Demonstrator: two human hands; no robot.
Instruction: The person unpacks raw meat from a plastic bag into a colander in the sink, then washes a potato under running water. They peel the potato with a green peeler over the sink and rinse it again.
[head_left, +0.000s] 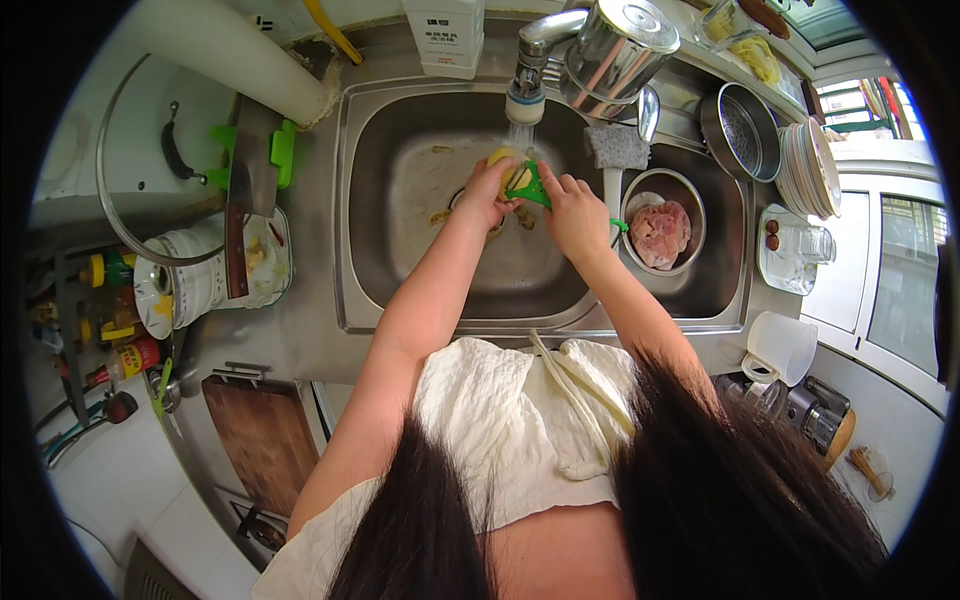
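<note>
Over the large steel sink basin (405, 262), my left hand (489, 191) holds a pale yellow, peeled-looking vegetable, perhaps a potato (498, 159). My right hand (576, 214) grips a green peeler (534, 187), whose head lies against the vegetable. Water runs from the faucet (525, 109) just above them. Brown scraps of peel (439, 217) lie on the basin floor, some beside the drain, which my left hand partly hides. To the right, a steel bowl (700, 225) in the small basin holds raw pink meat (660, 234).
A cleaver (237, 247) with a wooden handle and stacked bowls (196, 277) stand left of the sink. A white bottle (448, 37) is behind it. Plates (806, 169), a steamer pan (741, 133) and a white pitcher (781, 345) are at the right. A grey scrubber (616, 147) rests between the basins.
</note>
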